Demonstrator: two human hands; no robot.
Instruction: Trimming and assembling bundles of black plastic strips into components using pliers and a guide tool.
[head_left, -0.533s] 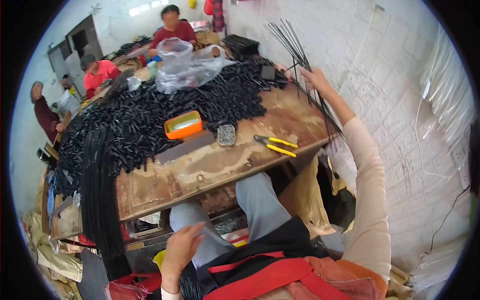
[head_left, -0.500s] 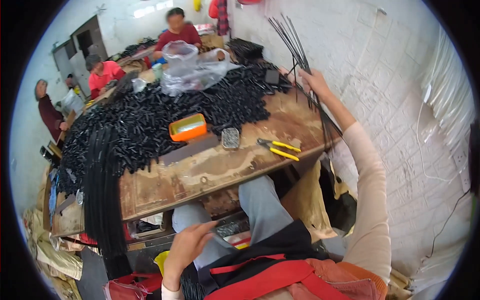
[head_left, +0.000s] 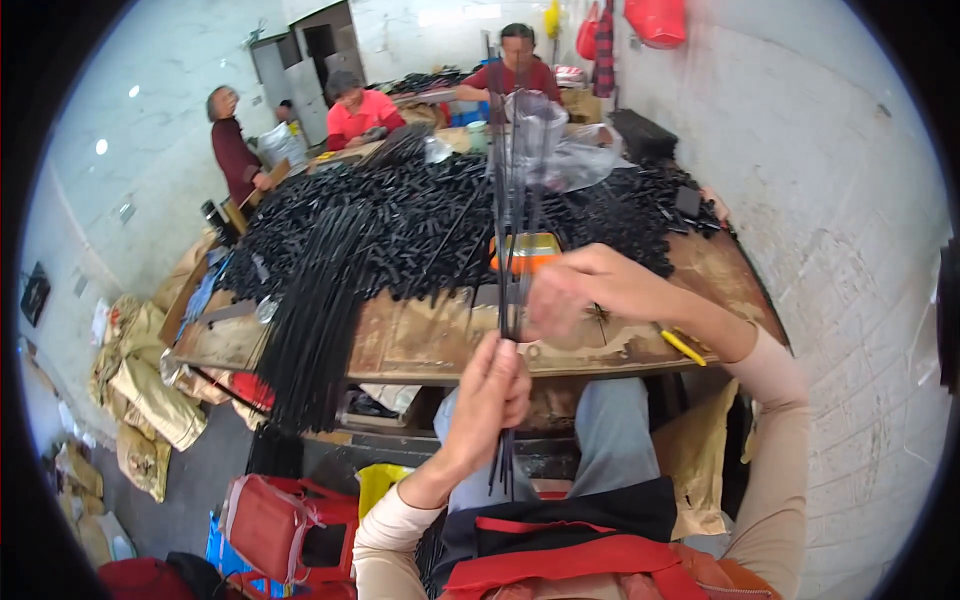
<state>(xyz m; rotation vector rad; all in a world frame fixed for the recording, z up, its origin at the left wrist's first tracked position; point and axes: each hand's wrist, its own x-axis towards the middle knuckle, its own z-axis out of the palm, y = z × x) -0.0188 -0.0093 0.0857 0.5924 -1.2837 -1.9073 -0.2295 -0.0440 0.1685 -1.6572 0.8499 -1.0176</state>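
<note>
My left hand is wrapped around a bunch of thin black rods, low on their length. The rods stand nearly upright in front of the table, and their lower ends stick out beneath my fist. Just right of the rods, slightly higher, is my right hand, its fingers smeared by motion. Whether it touches the rods I cannot tell. Behind the rods, an orange box is partly covered by them. A yellow pliers handle shows beyond my right forearm.
A large heap of short black pieces spreads over the wooden table. Long black strands hang over its front edge at left. A clear plastic bag lies on the heap. Several people are around the far side. A red chair stands at lower left.
My right hand has carried the rods from the far right to the middle. My left hand has risen from above my lap and closed on them. The view has swung left.
</note>
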